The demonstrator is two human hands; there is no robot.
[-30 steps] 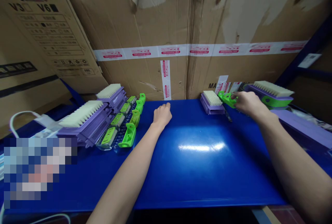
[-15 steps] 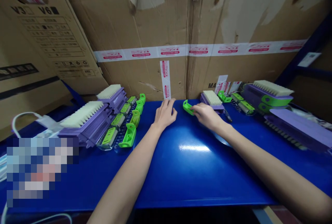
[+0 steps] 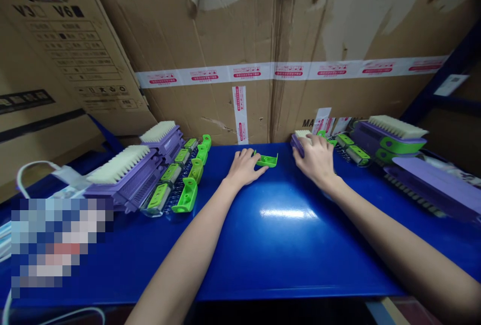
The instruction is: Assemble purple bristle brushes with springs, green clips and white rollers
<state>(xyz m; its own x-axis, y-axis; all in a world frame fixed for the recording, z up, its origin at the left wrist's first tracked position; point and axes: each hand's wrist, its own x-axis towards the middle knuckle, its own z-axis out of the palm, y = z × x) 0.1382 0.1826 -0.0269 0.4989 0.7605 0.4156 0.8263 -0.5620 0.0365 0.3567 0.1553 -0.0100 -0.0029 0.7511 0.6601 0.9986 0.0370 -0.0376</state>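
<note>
My left hand (image 3: 244,167) is at the middle of the blue table with its thumb and index finger at the left end of a green plastic bracket (image 3: 268,160). That end is partly hidden by the fingers. Over to the right, my right hand (image 3: 316,159) curls over a purple block-shaped brush (image 3: 296,142) with pale bristles facing up. Its fingers cover most of the brush. Just behind that hand, another green bracket (image 3: 322,135) is partly covered.
On the left stand purple brushes (image 3: 124,169) beside a row of green-and-grey parts (image 3: 171,174) and green brackets (image 3: 187,197). More purple pieces (image 3: 432,184) lie on the right. Cardboard (image 3: 210,39) walls the back of the blue table (image 3: 278,255). A white cable (image 3: 26,172) runs along the left.
My right hand has let go of the green bracket and moved right onto the purple brush. My left hand has shifted slightly right to the bracket, which now lies turned more level.
</note>
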